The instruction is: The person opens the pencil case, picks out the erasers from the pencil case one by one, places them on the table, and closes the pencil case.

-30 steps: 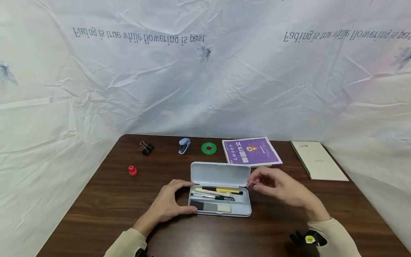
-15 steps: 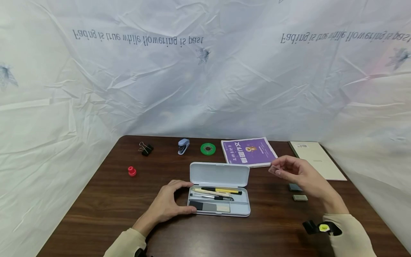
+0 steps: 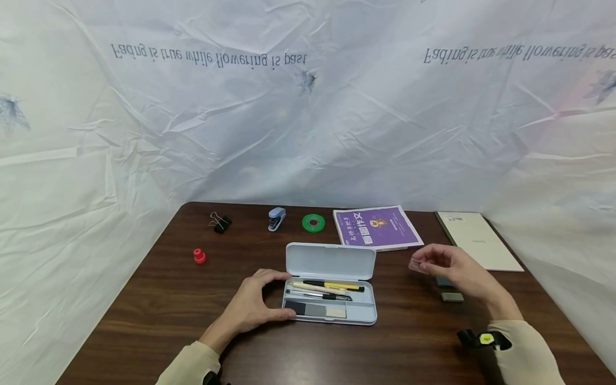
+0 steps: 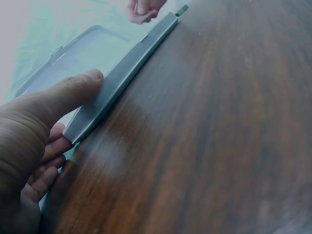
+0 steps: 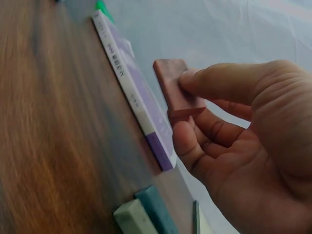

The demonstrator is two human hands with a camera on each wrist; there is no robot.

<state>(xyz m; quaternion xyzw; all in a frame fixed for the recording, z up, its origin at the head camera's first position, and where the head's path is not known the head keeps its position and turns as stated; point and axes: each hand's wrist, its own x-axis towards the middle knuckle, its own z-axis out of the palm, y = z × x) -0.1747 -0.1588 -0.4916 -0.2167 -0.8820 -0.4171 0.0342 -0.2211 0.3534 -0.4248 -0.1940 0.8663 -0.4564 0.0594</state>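
A light blue pencil case [image 3: 361, 315] lies with its lid [image 3: 330, 260] raised. My left hand [image 3: 250, 305] grips its left end, thumb [image 4: 80, 90] at the front wall and fingers behind. Inside are several pens [image 3: 320, 289], one of them yellow and black [image 3: 337, 286], and a row of black, grey and cream blocks [image 3: 315, 310]. My right hand [image 3: 457, 267] pinches a reddish-pink eraser [image 5: 178, 87] between thumb and fingers, right of the case. Below that hand, a green eraser [image 3: 452, 297] and a dark blue-green one [image 5: 156, 209] lie side by side on the table.
Behind the case lies a purple book [image 3: 380, 227], with a cream notebook [image 3: 478, 240] farther right. A green tape roll [image 3: 313, 223], a blue stapler [image 3: 276, 219] and a black binder clip [image 3: 220, 222] line the back. A small red object [image 3: 199, 256] stands at left.
My right hand has moved right with the reddish eraser, from beside the case to near the two greenish erasers, then slightly down toward the table. My left hand has stayed on the case.
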